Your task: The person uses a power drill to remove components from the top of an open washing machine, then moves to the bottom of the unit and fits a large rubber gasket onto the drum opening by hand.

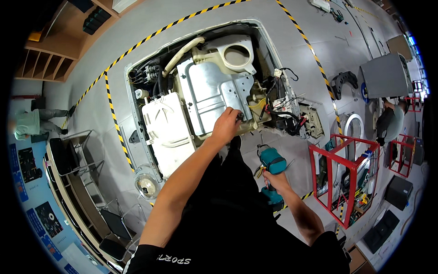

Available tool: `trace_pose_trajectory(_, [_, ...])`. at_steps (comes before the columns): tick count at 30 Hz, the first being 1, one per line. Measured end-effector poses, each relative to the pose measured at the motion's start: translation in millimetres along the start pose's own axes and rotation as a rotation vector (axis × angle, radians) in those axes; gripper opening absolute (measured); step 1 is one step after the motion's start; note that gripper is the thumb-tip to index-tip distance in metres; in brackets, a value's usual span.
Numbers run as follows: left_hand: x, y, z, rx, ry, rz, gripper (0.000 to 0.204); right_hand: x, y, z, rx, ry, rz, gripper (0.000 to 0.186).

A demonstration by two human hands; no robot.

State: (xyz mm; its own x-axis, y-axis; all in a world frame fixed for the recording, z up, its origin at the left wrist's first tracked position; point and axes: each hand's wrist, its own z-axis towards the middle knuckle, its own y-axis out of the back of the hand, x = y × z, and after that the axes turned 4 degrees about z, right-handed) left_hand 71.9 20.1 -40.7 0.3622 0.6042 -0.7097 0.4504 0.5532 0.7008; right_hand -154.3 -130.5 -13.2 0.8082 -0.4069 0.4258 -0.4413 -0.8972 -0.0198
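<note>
My left hand [226,126] rests over the near edge of a silver metal plate [207,91], its fingers closed around a small dark piece I cannot make out. The plate lies inside an opened washing machine [264,34], beside a white plastic box [166,130] and a pale molded part with a round opening [228,43]. In my right hand [277,180] is a teal cordless drill [273,160], held by its grip to the right of the machine and apart from it. A small yellow-and-dark item shows beside that hand, too small to name.
Loose wires [273,107] spill over the machine's right side. A red metal frame [352,182] stands at the right, near a white ring [353,125] on the floor. Yellow-black tape [155,34] borders the area. Chairs [68,157] line the left. Other people [392,121] are at both sides.
</note>
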Motion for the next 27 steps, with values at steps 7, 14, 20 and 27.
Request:
trace_pose_trajectory(7, [-2, 3, -9, -0.017, 0.040, -0.116, 0.026, 4, -6, -1, 0.001, -0.028, -0.043, 0.011])
trace_pose_trajectory(14, [-7, 6, -16, -0.057, -0.041, -0.058, 0.029, -5, -6, 1, -0.032, -0.029, -0.067, 0.012])
trace_pose_trajectory(20, [-10, -6, 0, -0.082, -0.016, 0.110, 0.020, -4, -7, -2, -0.032, -0.002, -0.061, 0.010])
trace_pose_trajectory(27, [-6, -8, 9, -0.025, -0.031, 0.181, 0.015, -2, -1, -6, -0.023, 0.025, -0.094, 0.006])
